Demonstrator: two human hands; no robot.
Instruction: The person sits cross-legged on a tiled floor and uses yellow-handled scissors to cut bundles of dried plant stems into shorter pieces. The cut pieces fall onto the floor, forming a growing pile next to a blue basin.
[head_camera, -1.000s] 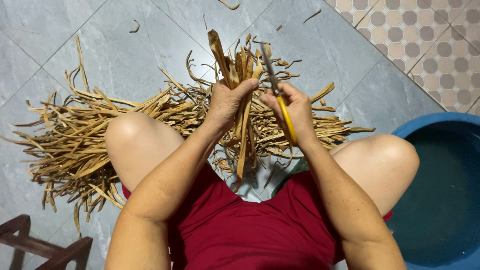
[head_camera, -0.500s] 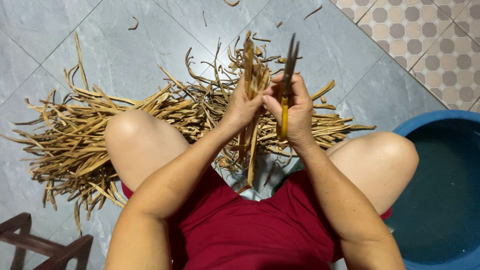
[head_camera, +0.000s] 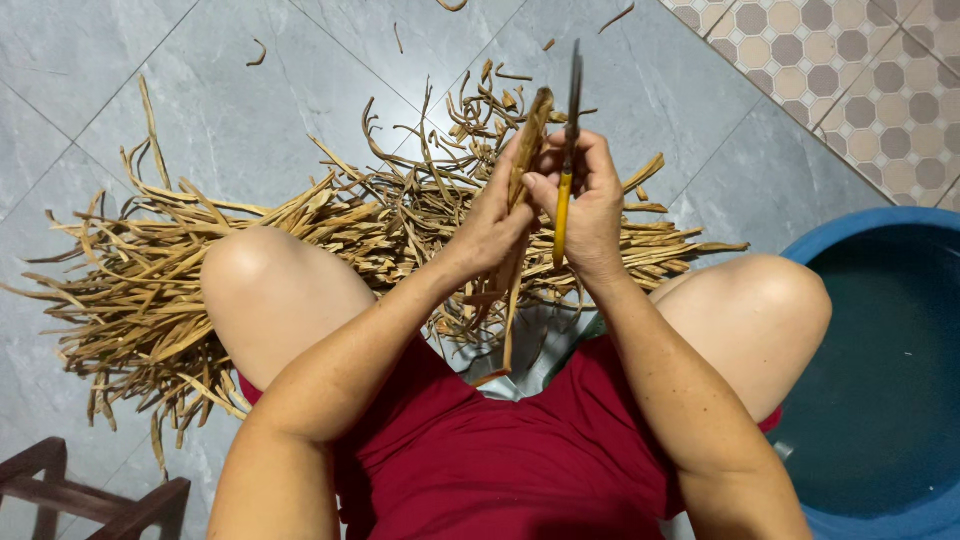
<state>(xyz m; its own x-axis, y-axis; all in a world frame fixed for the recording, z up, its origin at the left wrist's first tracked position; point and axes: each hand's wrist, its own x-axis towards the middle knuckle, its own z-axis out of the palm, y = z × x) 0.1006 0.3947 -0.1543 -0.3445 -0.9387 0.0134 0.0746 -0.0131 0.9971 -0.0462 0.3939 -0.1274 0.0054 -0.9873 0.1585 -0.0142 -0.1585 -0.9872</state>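
Observation:
My left hand (head_camera: 492, 222) grips a long tan dried strip (head_camera: 524, 160) that stands upright, its lower end hanging down between my knees. Close beside it, my right hand (head_camera: 594, 205) is closed around a knife with a yellow handle (head_camera: 563, 212); the dark blade (head_camera: 575, 88) points up, seen edge-on, next to the top of the strip. Both hands touch each other above a big pile of similar dried strips (head_camera: 200, 290) on the grey tiled floor.
A blue basin (head_camera: 880, 380) stands at the right by my right knee. A dark wooden stool frame (head_camera: 90, 495) shows at the bottom left. Loose curled scraps (head_camera: 258, 52) lie on the tiles beyond the pile. Patterned tiles (head_camera: 860, 90) fill the top right.
The held strip went from a spread bunch to one upright piece. The knife turned from slanted to vertical, and both hands drew together.

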